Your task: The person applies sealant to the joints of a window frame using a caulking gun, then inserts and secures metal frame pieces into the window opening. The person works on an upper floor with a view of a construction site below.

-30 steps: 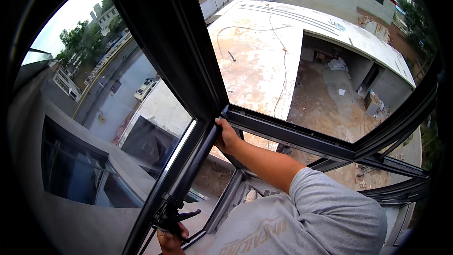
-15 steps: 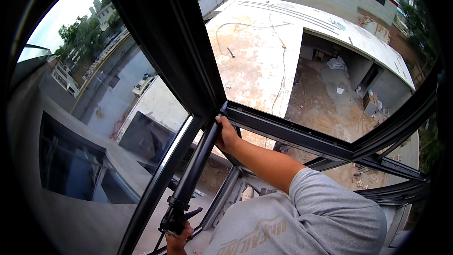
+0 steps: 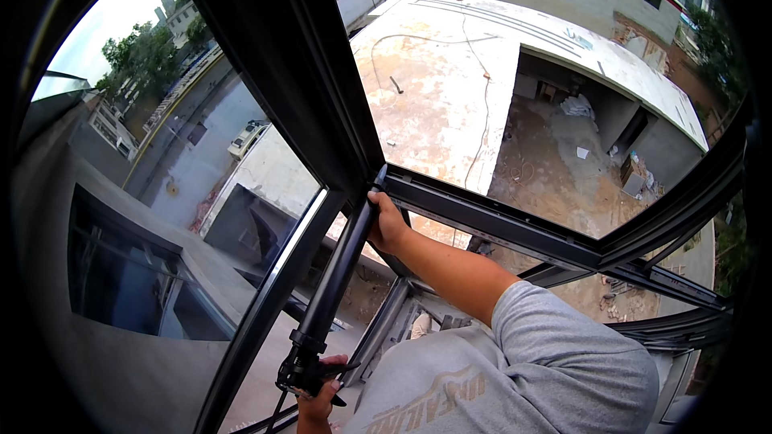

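Observation:
A long black caulking gun slants up through the middle of the view. My right hand wraps the front of its barrel, the thumb lying along the near side. Lower down, my left hand is closed around the handle and trigger end, partly hidden by the gun body. The pale pointed nozzle rests at the inner corner where the dark upright window post meets the horizontal frame rail. Whether sealant is coming out is too small to tell.
Dark window frames surround me, with a glass pane at left facing a grey wall and another window. Far below lie a white flat roof, an open-topped room with debris, and a parked vehicle. A shoe shows beneath my grey shirt.
My left hand has shifted slightly at the handle, and its fingers now show higher around the trigger. The nozzle has moved a little upward in the picture and remains at the frame corner.

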Demonstrator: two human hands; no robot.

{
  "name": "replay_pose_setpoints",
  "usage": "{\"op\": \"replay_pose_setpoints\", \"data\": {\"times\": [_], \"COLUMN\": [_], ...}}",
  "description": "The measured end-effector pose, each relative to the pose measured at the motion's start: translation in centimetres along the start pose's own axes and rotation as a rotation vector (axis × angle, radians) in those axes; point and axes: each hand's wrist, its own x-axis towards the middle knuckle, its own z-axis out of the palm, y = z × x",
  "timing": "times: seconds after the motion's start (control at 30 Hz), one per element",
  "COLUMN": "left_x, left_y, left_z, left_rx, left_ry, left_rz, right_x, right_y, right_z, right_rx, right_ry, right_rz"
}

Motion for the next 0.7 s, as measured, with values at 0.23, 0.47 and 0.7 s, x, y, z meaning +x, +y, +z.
{"op": "replay_pose_setpoints", "data": {"times": [0.23, 0.47, 0.7], "left_x": [-0.7, -1.1, -0.9], "left_y": [-0.8, -2.3, -3.0], "left_z": [1.9, 2.1, 3.8], "left_rx": [-0.077, -0.005, -0.061], "left_ry": [0.029, 0.087, 0.166], "left_rz": [0.066, 0.057, 0.049], "right_x": [-1.4, -0.8, 0.0], "right_y": [-1.4, -1.5, -1.8], "right_z": [1.1, 0.1, -0.9], "right_rx": [-0.143, -0.212, -0.264], "right_ry": [0.081, 0.121, 0.124], "right_rz": [0.016, 0.027, 0.036]}}
